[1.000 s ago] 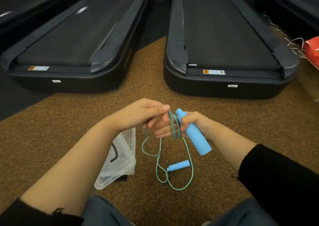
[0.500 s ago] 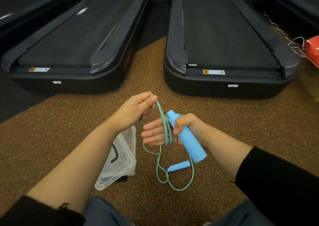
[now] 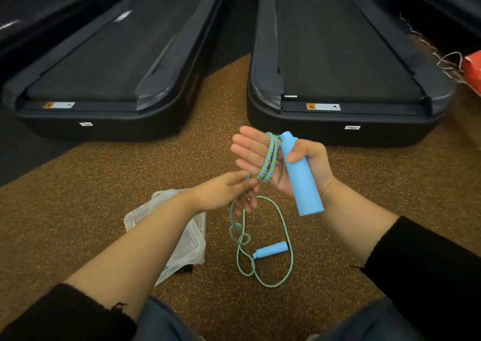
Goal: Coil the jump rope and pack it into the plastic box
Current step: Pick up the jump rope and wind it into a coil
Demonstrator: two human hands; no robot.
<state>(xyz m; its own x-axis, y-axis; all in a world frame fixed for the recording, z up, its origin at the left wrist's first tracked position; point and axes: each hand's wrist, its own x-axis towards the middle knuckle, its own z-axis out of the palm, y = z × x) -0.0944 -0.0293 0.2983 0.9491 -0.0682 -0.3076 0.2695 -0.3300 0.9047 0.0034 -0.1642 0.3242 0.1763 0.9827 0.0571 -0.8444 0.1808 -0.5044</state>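
My right hand (image 3: pixel 309 163) grips one blue jump-rope handle (image 3: pixel 299 179) with the thumb, fingers stretched out flat. Several turns of the green-blue rope (image 3: pixel 269 162) are wrapped around those fingers. My left hand (image 3: pixel 229 192) is lower, just under the right fingers, pinching the rope that runs down from the coil. The loose rest of the rope (image 3: pixel 283 226) lies in loops on the floor with the second blue handle (image 3: pixel 272 250). The clear plastic box (image 3: pixel 194 247) sits on the floor to the left, partly hidden by my left forearm.
Two black treadmills (image 3: pixel 343 62) (image 3: pixel 104 62) stand ahead on the speckled brown floor (image 3: pixel 78 197). A red bag (image 3: pixel 472 68) with white cords lies at the far right. My knees are at the bottom edge.
My right hand rose and opened its fingers flat with the coil on them. My left hand dropped from above the coil to below it, bringing the rope down around the fingers.
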